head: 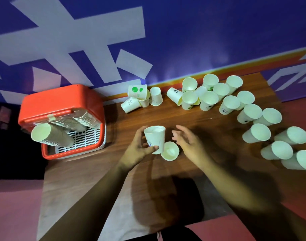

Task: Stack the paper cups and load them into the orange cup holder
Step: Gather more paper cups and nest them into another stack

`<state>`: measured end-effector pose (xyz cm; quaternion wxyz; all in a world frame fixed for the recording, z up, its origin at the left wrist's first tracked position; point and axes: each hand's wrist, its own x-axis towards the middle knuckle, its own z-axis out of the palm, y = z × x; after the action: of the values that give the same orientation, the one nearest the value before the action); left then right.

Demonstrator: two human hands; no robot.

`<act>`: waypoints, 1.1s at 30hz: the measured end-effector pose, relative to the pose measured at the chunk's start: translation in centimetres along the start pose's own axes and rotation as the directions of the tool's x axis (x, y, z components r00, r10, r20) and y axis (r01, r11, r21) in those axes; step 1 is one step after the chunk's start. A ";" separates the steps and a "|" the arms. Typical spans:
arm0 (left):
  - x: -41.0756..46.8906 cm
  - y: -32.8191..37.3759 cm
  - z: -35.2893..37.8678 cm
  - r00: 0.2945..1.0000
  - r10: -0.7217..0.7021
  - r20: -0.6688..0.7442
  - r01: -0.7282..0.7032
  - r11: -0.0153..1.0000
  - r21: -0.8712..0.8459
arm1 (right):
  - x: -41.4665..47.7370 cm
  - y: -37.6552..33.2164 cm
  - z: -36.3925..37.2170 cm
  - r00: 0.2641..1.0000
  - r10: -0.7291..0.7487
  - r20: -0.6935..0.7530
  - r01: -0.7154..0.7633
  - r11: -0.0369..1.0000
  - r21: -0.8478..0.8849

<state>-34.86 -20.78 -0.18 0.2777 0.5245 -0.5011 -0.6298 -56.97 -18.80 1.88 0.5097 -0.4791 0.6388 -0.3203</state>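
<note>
The left hand [138,150] grips a cup [154,139] upright at frame centre, thumb across its lower side. Just beside it at 4 o'clock, another cup [170,151] stands on the table [96,171]. The right hand [187,143] hovers at 3 o'clock, fingers spread, grasping nothing. Loose cups [249,112] crowd 1 to 3 o'clock; a few [140,98] lie at 12. The holder [62,105], at 9 o'clock, carries stacks [49,136].
</note>
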 end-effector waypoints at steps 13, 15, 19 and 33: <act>1.7 0.5 2.9 0.983 0.029 0.179 -0.052 0.991 0.124 | -0.7 2.2 0.6 0.990 -0.015 -0.140 0.026 0.997 0.076; 1.6 -0.2 2.8 0.980 0.049 0.192 -0.081 0.983 0.166 | -1.0 3.1 1.1 0.987 -0.022 -0.156 0.031 0.998 0.055; 1.3 -2.5 2.4 0.980 0.029 0.198 -0.080 0.965 0.250 | -1.7 4.9 2.2 0.987 -0.049 -0.156 0.044 0.998 -0.036; 1.5 -2.5 1.5 0.992 0.010 0.126 -0.083 0.798 0.597 | -3.6 6.2 2.6 0.967 0.000 -0.254 -0.088 0.938 -0.334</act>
<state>-36.25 -20.72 -3.12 0.0828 0.5354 -0.7029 -0.4609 -56.21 -13.17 -3.17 0.3411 -0.5018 0.7544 -0.2503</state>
